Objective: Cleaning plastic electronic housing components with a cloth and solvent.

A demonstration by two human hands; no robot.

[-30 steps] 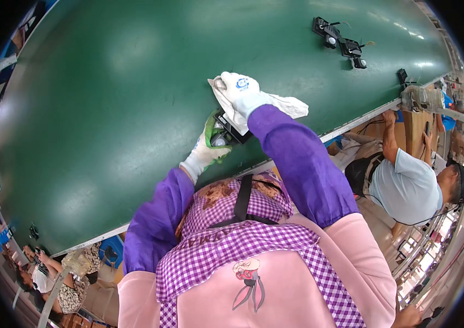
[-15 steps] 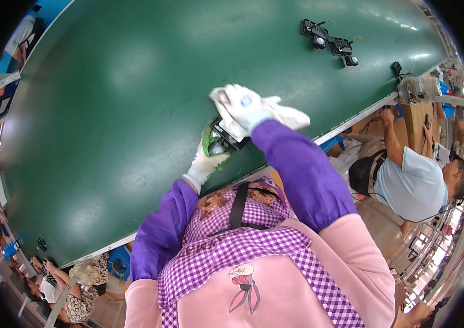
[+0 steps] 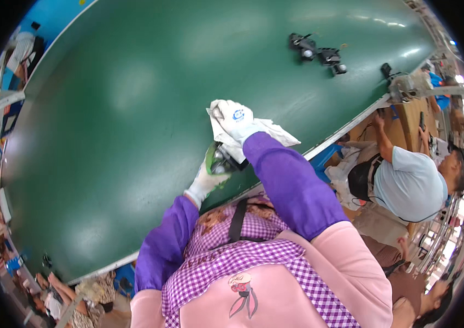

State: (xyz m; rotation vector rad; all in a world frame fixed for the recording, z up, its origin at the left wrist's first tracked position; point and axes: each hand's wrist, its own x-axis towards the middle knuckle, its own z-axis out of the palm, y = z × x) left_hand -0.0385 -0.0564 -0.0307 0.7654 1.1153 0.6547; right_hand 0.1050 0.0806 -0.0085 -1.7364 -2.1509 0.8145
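My left hand [image 3: 204, 179], in a white glove with green palm and fingers, is closed around a black lamp-like unit [image 3: 222, 160] with a round, pale dome. Over the unit's far side, my right hand [image 3: 234, 120], in a white glove, grips a white cloth [image 3: 273, 132]. Part of the cloth trails out to the right, and its front part covers much of the unit's top. Both hands are above the green work surface [image 3: 117, 126], close to its near edge.
Two similar black units [image 3: 303, 47] with white domes and short wires lie at the far right. Another dark piece [image 3: 387, 71] sits by the right edge, near a clear plastic-wrapped bracket [image 3: 404, 87]. A co-worker in a light blue shirt [image 3: 409, 180] is at the right.
My right hand and the cloth have shifted slightly over the unit, whose top is now more covered. The whole view has turned a little, so the far units appear lower and further left.
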